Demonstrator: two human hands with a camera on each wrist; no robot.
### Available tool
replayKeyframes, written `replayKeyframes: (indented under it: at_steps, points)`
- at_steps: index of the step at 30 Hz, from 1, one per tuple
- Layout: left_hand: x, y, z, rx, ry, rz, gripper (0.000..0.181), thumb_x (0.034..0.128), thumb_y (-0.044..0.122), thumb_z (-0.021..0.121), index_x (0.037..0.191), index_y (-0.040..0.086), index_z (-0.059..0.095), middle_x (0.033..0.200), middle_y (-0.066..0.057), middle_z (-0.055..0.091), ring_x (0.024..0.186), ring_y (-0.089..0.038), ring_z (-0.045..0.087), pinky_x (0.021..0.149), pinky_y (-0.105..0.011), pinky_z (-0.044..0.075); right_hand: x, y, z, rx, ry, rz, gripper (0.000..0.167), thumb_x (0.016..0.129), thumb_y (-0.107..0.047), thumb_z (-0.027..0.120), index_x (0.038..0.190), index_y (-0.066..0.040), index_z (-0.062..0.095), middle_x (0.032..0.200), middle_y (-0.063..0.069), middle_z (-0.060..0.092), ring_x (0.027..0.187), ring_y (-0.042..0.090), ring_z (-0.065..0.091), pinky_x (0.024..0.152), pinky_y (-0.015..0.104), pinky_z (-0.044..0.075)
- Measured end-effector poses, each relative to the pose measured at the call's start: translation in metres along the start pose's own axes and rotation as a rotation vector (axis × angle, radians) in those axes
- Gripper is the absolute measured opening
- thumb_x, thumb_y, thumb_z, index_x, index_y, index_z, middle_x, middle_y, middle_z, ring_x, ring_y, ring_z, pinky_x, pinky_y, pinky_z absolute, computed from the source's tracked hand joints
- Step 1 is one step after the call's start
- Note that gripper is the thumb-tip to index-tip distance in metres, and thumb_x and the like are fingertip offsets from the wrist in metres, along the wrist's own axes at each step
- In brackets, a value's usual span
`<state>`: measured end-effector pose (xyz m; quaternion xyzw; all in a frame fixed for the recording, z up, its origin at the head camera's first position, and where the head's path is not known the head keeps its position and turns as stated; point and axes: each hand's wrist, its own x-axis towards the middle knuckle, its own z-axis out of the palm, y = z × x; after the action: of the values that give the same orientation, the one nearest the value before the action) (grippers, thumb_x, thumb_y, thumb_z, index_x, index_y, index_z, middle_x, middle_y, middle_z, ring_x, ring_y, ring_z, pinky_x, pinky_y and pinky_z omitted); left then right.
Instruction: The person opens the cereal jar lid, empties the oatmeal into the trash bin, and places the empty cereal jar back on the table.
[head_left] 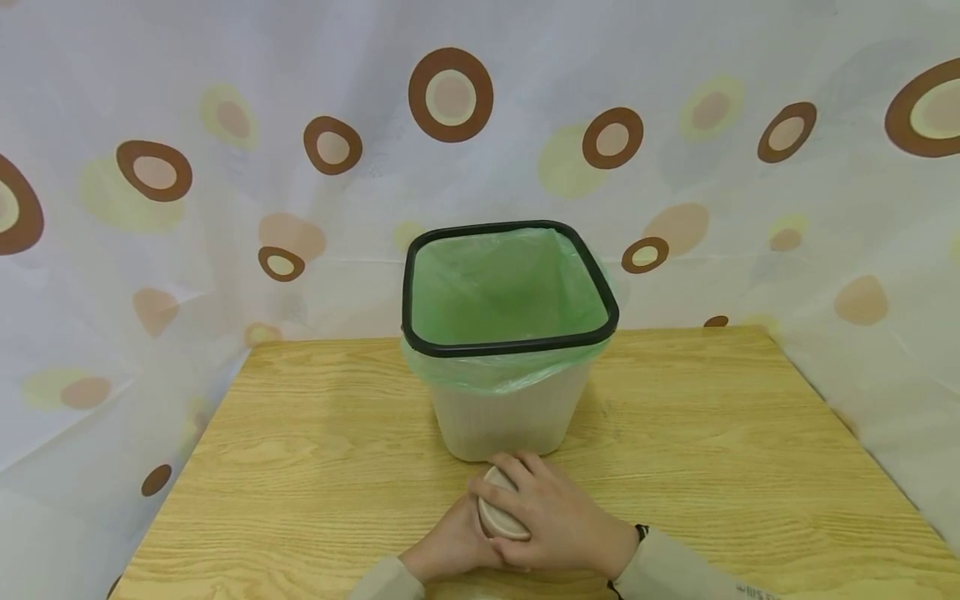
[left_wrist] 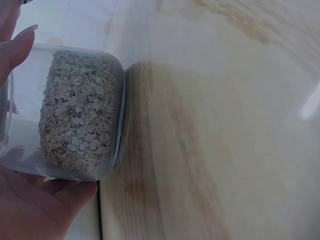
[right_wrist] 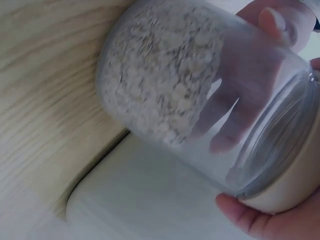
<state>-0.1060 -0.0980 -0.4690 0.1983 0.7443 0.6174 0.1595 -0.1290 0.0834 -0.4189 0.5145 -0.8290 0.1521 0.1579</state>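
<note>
A clear jar partly filled with pale flakes [left_wrist: 80, 110] stands on the wooden table, close in front of the bin. Its beige lid [head_left: 501, 505] is on the jar's mouth. Around the jar's body curls my left hand [head_left: 459, 537], its fingers seen through the clear wall in the right wrist view [right_wrist: 227, 110]. My right hand [head_left: 551, 517] lies over the top and grips the lid, with fingertips at its edge [right_wrist: 250, 217]. In the head view the hands hide most of the jar's body.
Just beyond the hands a white bin [head_left: 506, 417] with a black rim [head_left: 517, 346] and a green liner [head_left: 502, 287] stands on the wooden table [head_left: 315, 467]. A patterned curtain [head_left: 375, 192] surrounds the table at the back and both sides.
</note>
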Motion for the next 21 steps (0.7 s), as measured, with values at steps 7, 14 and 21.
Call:
replayKeyframes:
  at_steps: [7,14,21]
  points:
    - [0.000,0.000,-0.001,-0.003,-0.035,0.007,0.088,0.0729,0.015,0.086,0.142,0.007,0.031,0.130,-0.004,0.050,0.108,-0.012,0.056,0.091,-0.026,0.047,0.001,0.002,-0.004,0.104,-0.086,0.043,0.051,0.088,-0.040,0.066,0.135,-0.027,0.055,0.131,0.009,0.052,0.109,0.025,0.051,0.082,0.043,0.050]
    - [0.002,-0.001,-0.001,-0.019,-0.057,-0.009,0.094,0.0733,0.017,0.086,0.145,0.009,0.025,0.134,-0.002,0.047,0.112,-0.013,0.055,0.094,-0.027,0.045,0.001,0.002,-0.008,0.182,-0.077,0.100,0.046,0.091,-0.038,0.063,0.135,-0.029,0.055,0.130,0.007,0.052,0.108,0.023,0.052,0.082,0.042,0.050]
    - [0.003,0.000,-0.001,-0.008,-0.031,-0.029,0.107,0.0709,0.016,0.088,0.149,0.009,0.016,0.142,-0.009,0.041,0.121,-0.019,0.051,0.099,-0.028,0.041,-0.004,0.002,-0.015,0.141,-0.018,0.125,0.052,0.087,-0.036,0.066,0.136,-0.025,0.055,0.127,0.007,0.053,0.106,0.023,0.052,0.081,0.043,0.050]
